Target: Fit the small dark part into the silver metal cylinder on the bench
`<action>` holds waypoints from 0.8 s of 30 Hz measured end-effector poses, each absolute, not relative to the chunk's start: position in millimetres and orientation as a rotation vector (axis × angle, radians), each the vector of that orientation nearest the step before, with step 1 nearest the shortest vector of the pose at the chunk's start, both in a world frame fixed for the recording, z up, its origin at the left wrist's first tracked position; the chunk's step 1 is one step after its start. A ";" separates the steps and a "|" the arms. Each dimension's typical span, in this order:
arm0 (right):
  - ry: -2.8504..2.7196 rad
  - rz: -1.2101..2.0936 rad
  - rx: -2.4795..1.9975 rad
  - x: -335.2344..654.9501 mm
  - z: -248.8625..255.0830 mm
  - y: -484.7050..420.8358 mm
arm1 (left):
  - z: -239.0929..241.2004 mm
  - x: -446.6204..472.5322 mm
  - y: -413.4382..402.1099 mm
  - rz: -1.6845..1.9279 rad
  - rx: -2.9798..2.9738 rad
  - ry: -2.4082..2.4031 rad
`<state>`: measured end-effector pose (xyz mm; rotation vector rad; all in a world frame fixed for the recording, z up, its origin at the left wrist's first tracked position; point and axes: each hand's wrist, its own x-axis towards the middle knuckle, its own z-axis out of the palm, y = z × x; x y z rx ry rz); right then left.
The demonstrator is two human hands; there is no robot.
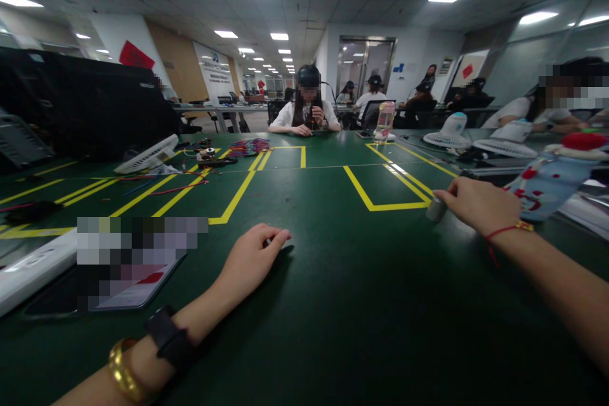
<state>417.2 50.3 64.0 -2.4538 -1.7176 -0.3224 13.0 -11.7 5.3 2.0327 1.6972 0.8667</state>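
Observation:
At the right of the head view, my right hand [483, 206] pinches a small grey cylinder [435, 209], holding it close to the green tabletop beside a yellow tape line. Its kind is not clear from here. My left hand [257, 257] rests on the table left of centre, fingers loosely bent and the thumb a little apart from them. Nothing shows between them, though the undersides of the fingers are hidden. Left of that hand lies a phone-like flat device [157, 285], its screen partly blurred out. Behind my right hand stands a light blue cup [552, 181] with a red top.
Yellow tape [238, 193] marks boxes on the green table [333, 304]. Wires [247, 148] and small parts lie back left, near a white fan [147, 155]. More white fans [451, 133] and a pink bottle [384, 120] stand back right. Across sits another person [304, 108].

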 end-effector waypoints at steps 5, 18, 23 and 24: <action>-1.885 -0.220 -2.307 432.6 56.6 60.2 | 4.3 12.5 -11.4 0.859 2.033 1.686; -2.197 0.330 -1.057 286.5 48.0 -24.0 | 3.6 13.1 -10.5 0.855 2.040 1.690; -2.239 0.596 -0.873 251.9 25.8 -52.5 | 1.1 12.5 -8.3 0.865 2.052 1.697; -2.213 0.638 -0.892 251.0 21.2 -53.1 | 1.9 13.1 -8.9 0.873 2.052 1.696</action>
